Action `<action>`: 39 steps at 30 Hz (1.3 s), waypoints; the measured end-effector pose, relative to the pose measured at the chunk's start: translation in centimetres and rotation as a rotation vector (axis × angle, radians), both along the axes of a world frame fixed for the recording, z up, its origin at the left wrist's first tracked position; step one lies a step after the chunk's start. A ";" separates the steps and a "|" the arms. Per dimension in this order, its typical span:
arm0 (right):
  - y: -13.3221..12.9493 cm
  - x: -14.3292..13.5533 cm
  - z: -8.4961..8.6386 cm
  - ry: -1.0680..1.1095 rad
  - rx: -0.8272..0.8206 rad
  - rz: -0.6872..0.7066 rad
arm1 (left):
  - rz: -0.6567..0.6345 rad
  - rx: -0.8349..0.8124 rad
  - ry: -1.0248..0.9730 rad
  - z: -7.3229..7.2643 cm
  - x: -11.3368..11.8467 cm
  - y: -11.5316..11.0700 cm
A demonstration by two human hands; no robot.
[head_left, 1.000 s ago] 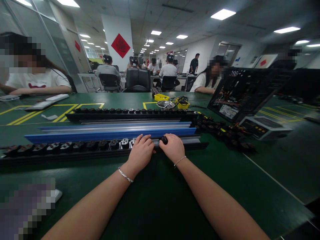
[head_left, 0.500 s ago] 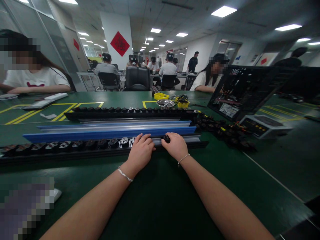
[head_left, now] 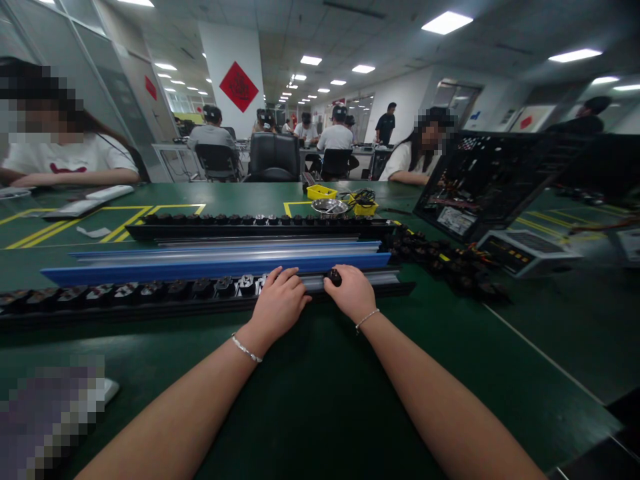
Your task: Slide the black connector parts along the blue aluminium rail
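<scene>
A long black rail (head_left: 175, 313) runs across the green table in front of me, with a row of black blocks (head_left: 153, 291) along it. Some of the blocks show shiny pale faces. My left hand (head_left: 283, 297) lies over the rail near its right part, fingers on the far side and thumb on the near side. Just to its right, my right hand (head_left: 353, 290) pinches a small black round part (head_left: 334, 277) above the bare metal stretch (head_left: 383, 279) of the rail. The right hand's other fingers are mostly hidden behind it.
Behind the rail lie blue strips (head_left: 215, 267) and a second black row (head_left: 260, 227). Dark loose parts (head_left: 445, 260), a power supply unit (head_left: 533, 253) and an open computer case (head_left: 480, 180) stand right. Yellow trays (head_left: 321, 192) and a metal dish (head_left: 330, 207) are farther back. People sit opposite.
My left hand has shifted very slightly left, together with the rail and the view. The right hand keeps its pinch on the small black part at almost the same spot.
</scene>
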State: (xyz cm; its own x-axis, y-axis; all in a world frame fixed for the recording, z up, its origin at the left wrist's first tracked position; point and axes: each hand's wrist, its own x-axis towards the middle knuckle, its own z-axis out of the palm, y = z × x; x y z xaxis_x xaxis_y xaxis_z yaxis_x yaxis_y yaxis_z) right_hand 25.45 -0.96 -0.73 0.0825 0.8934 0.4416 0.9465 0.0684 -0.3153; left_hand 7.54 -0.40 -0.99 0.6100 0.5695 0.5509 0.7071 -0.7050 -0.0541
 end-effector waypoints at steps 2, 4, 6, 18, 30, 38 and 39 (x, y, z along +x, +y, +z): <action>0.0 0.1 -0.1 0.004 0.008 0.002 | 0.001 -0.002 0.008 0.0 -0.1 0.0; -0.1 0.1 -0.1 0.004 0.025 0.010 | 0.001 -0.005 0.010 0.1 -0.2 0.0; -0.3 0.0 -0.2 0.005 0.037 0.005 | -0.012 0.000 0.002 0.2 -0.1 -0.2; -0.9 0.2 -0.4 0.025 0.037 -0.188 | -0.063 -0.098 0.046 -1.8 2.9 -4.0; -1.4 1.8 -0.4 0.061 0.053 -0.050 | -0.132 -0.189 0.065 -1.5 1.9 -3.0; -1.3 1.7 -0.7 0.064 0.082 -0.076 | -0.206 -0.256 0.077 -1.3 1.4 -2.2; -1.3 1.7 -0.7 0.067 0.085 -0.078 | -0.205 -0.263 0.075 -1.2 1.4 -2.1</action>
